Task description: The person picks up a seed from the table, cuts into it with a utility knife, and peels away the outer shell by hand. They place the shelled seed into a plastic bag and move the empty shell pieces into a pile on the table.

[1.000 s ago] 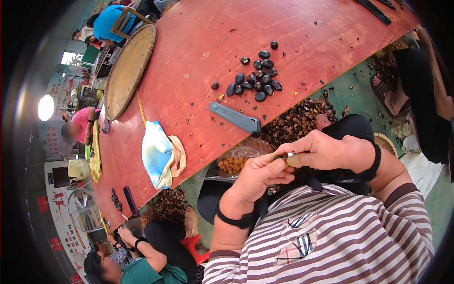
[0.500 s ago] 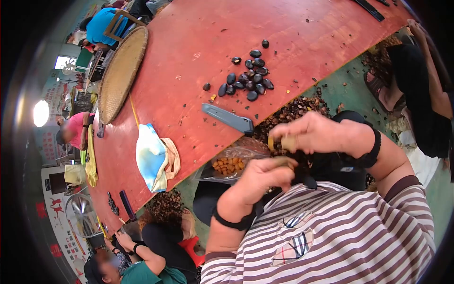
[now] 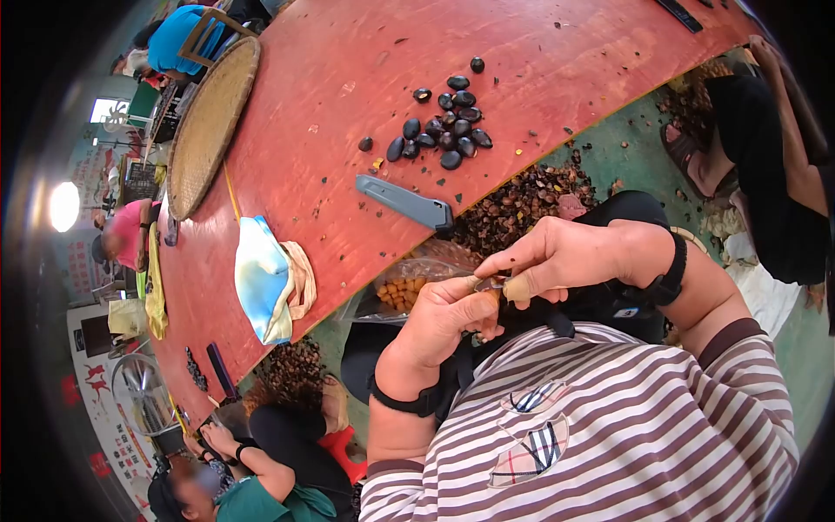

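Left hand [image 3: 444, 324] has risen to right hand [image 3: 565, 257]; both hands' fingers [image 3: 522, 257] pinch a pale tan nut [image 3: 515, 288].

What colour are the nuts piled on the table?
The nuts are glossy dark brown, nearly black; head view.

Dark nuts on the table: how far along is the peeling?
Done: yellow kernels in the clear plastic bag, brown shell heap. In hand: left hand and right hand pinch one small brown nut. Remaining: the glossy dark nut pile on the red table.
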{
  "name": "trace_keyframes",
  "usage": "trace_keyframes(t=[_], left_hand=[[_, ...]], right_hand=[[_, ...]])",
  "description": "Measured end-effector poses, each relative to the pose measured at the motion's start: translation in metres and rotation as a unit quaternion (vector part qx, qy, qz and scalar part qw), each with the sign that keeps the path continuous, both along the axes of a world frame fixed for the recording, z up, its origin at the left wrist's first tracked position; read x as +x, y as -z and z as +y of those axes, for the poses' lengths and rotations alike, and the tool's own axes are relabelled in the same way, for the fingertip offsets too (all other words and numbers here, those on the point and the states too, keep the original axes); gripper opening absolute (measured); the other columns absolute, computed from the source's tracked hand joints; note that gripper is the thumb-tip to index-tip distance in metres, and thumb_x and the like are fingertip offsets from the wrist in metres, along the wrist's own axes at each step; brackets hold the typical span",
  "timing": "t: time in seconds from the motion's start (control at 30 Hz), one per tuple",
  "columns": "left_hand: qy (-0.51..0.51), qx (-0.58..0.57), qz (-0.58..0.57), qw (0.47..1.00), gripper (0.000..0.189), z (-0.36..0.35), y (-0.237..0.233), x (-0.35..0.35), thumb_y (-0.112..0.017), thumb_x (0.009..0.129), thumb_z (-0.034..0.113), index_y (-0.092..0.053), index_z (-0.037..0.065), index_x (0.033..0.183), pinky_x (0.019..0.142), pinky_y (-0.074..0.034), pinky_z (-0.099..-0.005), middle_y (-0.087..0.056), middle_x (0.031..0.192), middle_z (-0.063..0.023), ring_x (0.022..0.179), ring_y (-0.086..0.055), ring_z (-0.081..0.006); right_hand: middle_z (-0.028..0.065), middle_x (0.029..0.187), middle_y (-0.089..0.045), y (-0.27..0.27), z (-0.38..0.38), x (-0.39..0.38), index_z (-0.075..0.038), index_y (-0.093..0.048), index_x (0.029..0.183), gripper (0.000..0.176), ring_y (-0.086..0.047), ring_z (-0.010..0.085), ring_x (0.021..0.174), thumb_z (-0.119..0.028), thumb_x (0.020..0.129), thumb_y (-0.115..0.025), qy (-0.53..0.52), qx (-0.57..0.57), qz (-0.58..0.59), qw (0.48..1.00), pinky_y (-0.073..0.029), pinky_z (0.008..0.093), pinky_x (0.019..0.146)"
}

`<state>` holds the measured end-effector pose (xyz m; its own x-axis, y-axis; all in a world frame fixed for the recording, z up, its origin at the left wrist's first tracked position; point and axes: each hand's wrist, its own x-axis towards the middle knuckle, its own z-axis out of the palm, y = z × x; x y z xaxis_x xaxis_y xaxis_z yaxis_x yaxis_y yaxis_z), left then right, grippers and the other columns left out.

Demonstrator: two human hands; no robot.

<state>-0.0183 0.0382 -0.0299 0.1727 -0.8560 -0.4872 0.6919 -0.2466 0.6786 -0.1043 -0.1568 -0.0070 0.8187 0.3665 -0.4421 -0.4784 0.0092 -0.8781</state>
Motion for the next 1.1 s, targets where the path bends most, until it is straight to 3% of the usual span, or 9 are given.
trace_keyframes(t=[0.13, 0.3, 0.43, 0.53, 0.73, 0.83, 0.93, 1.1], left_hand=[[0.042, 0.066, -0.058, 0.995, 0.019, -0.002, -0.012, -0.001, -0.061, 0.074, 0.013, -0.059, -0.002, 0.086, 0.053, -0.046, -0.0223, -0.057, 0.069, -0.0033, 0.056, -0.053, -0.0095], [0.113, 0.095, -0.144, 0.979, 0.021, -0.005, -0.012, 0.000, -0.064, 0.071, 0.016, -0.061, -0.001, 0.084, 0.049, -0.043, -0.0204, -0.057, 0.066, -0.0032, 0.055, -0.053, -0.0094], [-0.012, 0.059, -0.055, 0.997, 0.025, -0.001, 0.006, -0.002, -0.063, 0.073, 0.022, -0.061, 0.001, 0.087, 0.052, -0.046, -0.0209, -0.057, 0.070, -0.0039, 0.056, -0.054, -0.0102], [-0.024, 0.061, -0.030, 0.997, 0.027, 0.004, 0.006, -0.006, -0.063, 0.074, 0.024, -0.061, 0.001, 0.087, 0.054, -0.048, -0.0216, -0.057, 0.070, -0.0051, 0.060, -0.058, -0.0134], [0.033, 0.081, -0.061, 0.994, 0.025, 0.014, 0.006, -0.004, -0.066, 0.071, 0.022, -0.063, 0.001, 0.084, 0.051, -0.047, -0.0218, -0.056, 0.067, -0.0047, 0.056, -0.055, -0.0114], [0.067, 0.080, -0.064, 0.993, 0.024, 0.014, 0.010, -0.008, -0.067, 0.069, 0.020, -0.063, 0.001, 0.083, 0.048, -0.045, -0.0213, -0.056, 0.064, -0.0040, 0.054, -0.053, -0.0097], [0.075, 0.096, -0.053, 0.991, 0.024, 0.014, 0.018, -0.008, -0.067, 0.069, 0.020, -0.063, 0.000, 0.083, 0.048, -0.045, -0.0218, -0.056, 0.064, -0.0041, 0.053, -0.052, -0.0094], [-0.080, 0.061, 0.025, 0.995, 0.026, 0.014, 0.027, -0.010, -0.057, 0.079, 0.025, -0.057, 0.002, 0.089, 0.058, -0.048, -0.0223, -0.058, 0.078, -0.0043, 0.062, -0.056, -0.0105]], right_hand=[[0.0018, 0.065, -0.056, -0.005, 0.002, 0.005, -0.012, -0.054, 0.109, 0.031, -0.046, 0.0064, 0.048, -0.019, 0.078, -0.053, -0.051, -0.068, -0.002, 0.996, -0.040, 0.0203, 0.043], [0.0003, 0.064, -0.056, -0.008, 0.001, 0.008, -0.012, -0.054, 0.110, 0.031, -0.046, 0.0044, 0.046, -0.018, 0.079, -0.050, -0.120, -0.069, -0.034, 0.990, -0.039, 0.0192, 0.042], [0.0025, 0.068, -0.058, -0.008, 0.010, 0.012, -0.005, -0.053, 0.108, 0.030, -0.046, 0.0032, 0.047, -0.012, 0.079, -0.052, -0.034, -0.077, 0.011, 0.996, -0.038, 0.0173, 0.042], [0.0028, 0.069, -0.058, -0.004, 0.015, 0.014, -0.005, -0.054, 0.106, 0.028, -0.046, 0.0032, 0.047, -0.011, 0.079, -0.052, -0.017, -0.038, 0.043, 0.998, -0.038, 0.0167, 0.043], [0.0027, 0.069, -0.058, -0.011, 0.022, 0.021, -0.004, -0.056, 0.104, 0.027, -0.046, 0.0039, 0.048, -0.010, 0.077, -0.054, -0.110, -0.069, 0.054, 0.990, -0.038, 0.0169, 0.043], [0.0024, 0.066, -0.058, -0.001, 0.025, 0.017, -0.004, -0.058, 0.099, 0.024, -0.046, 0.0034, 0.048, -0.012, 0.077, -0.055, -0.090, -0.061, 0.117, 0.987, -0.038, 0.0173, 0.043], [0.0012, 0.065, -0.057, 0.006, 0.029, 0.017, -0.005, -0.059, 0.097, 0.022, -0.045, 0.0030, 0.047, -0.013, 0.077, -0.055, -0.097, -0.088, 0.107, 0.986, -0.037, 0.0171, 0.042], [-0.0018, 0.064, -0.053, 0.030, 0.037, 0.010, -0.008, -0.058, 0.099, 0.021, -0.044, 0.0025, 0.047, -0.015, 0.081, -0.052, 0.072, -0.065, 0.060, 0.994, -0.036, 0.0163, 0.041]])
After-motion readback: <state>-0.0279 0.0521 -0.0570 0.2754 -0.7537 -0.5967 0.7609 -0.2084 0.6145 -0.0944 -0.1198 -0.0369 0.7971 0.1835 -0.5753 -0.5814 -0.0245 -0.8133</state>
